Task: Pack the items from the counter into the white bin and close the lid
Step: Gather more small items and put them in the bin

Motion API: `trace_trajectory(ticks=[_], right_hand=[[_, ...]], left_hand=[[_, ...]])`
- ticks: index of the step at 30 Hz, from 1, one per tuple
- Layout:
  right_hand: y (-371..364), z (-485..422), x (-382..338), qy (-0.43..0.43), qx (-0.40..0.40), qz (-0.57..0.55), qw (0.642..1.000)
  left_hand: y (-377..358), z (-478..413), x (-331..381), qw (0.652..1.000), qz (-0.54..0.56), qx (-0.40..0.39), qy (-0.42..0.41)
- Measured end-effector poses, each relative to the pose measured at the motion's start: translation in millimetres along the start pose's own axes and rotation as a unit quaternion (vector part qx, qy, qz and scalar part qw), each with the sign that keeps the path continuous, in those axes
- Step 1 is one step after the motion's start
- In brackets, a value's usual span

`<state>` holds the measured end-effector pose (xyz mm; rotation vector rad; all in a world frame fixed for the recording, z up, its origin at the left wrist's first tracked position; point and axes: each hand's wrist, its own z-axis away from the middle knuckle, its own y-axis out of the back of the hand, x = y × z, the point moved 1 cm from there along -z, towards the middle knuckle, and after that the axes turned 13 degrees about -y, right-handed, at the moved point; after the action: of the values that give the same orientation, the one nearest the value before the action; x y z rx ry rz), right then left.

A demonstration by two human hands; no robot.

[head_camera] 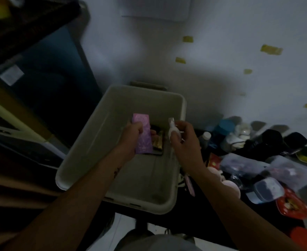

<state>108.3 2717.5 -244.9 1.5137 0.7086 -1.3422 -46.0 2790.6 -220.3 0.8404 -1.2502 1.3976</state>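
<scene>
The room is dim. Your left hand [131, 137] grips a purple box [142, 134] over the open white bin [112, 109], just above a dark packet [158, 142]. Your right hand [184, 142] pinches a small white bottle [173, 130] at the bin's right rim. Blurred clutter crowds the dark bench [190, 221] to the right. Yellow tape scraps [271, 49] dot the white wall [221, 78].

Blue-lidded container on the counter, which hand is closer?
Right. The right hand, holding a white bottle, is at the white bin's rim toward the blue-lidded container; the left hand, gripping a purple box, is farther, over the bin.
</scene>
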Motion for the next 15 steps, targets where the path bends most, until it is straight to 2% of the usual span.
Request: trace_trajectory(ticks=[3, 6, 10, 15], right_hand=[[-34.4, -14.3, -13.6, -0.02, -0.014, 0.034, 0.999], [-71.3, -30.4, -9.6, -0.085, -0.04, 0.024, 0.995], [-114.8, -46.1, 13.7, -0.195, -0.037, -0.051, 0.979], [-158.2, -59.9, 45.6, -0.243, -0.033, -0.082, 0.966]], left_hand=[[38.1, -30.1, -3.9, 0.999, -0.019, 0.039, 0.007], [74.9, -61.6, -16.8, 0.995, -0.05, 0.079, 0.022], [113.8, -108.6, -66.6, 0.989, -0.108, 0.072, 0.066], [123.1, -131.8, -89.2, 0.976, -0.192, 0.068, 0.081]])
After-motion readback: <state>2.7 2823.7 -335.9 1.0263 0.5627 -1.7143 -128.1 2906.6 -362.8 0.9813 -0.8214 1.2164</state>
